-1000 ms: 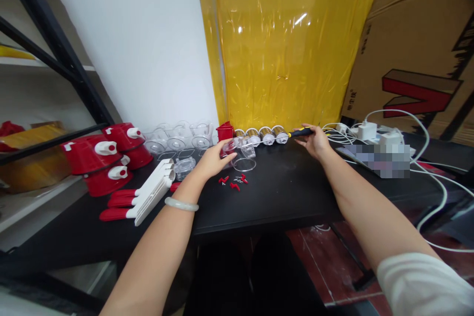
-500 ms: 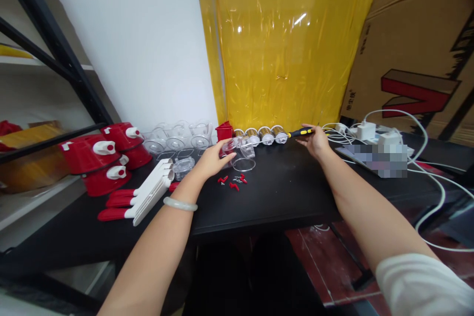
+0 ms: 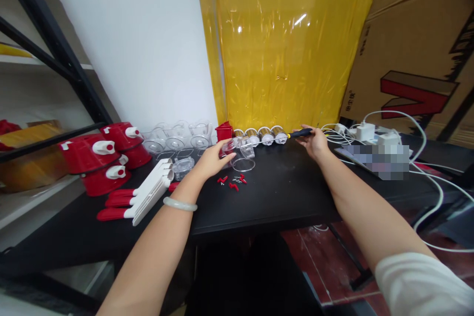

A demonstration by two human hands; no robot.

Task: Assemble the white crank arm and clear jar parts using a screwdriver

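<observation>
A clear plastic cup lies on its side on the black table, gripped at its left end by my left hand. My right hand is closed round the handle of a screwdriver, black with a little yellow. Its long shaft runs left, nearly level, to the cup; the tip's exact seat is too small to make out. Small red plastic levers and a few silver screws lie in front of the cup. Behind it stand a red plastic bin and several gold-and-white cylinders in a row.
At the left are stacked red housings, white handles with red grips, and several clear cups. White cables and chargers and a blurred flat item lie at the right. A large carton leans behind.
The screwdriver's handle has turned about its length, so less yellow shows on it. My left hand and the clear cup have stayed in place.
</observation>
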